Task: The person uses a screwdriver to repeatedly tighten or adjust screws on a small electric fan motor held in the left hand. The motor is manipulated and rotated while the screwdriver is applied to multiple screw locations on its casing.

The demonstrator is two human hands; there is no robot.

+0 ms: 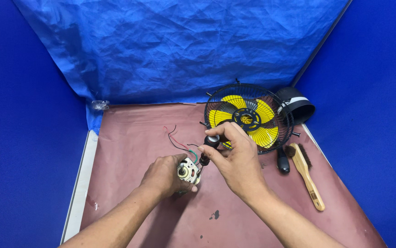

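Motor [188, 172], small, with a silver body and visible windings, sits on the worktop [133, 151] in front of the fan [248, 118], its shaft pointing toward the camera. The left hand [165, 175] is curled round the motor, fingers closed on its casing to steady it. The right hand [234, 158] is clenched on a screwdriver [208, 149] with a black handle, held tilted, its tip down at the motor's right edge. Red, black and green wires [176, 138] trail from the motor toward the fan.

Judging by this, a screw on the motor housing is being worked, with the tip seated or nearly so; I cannot tell whether it is engaged. Turning it would call for a firm left-hand hold and the driver kept in line with the screw.

Right of the fan lie a black-handled tool [283, 163] and a wooden brush [307, 174]; a black cover [298, 104] stands behind the fan.
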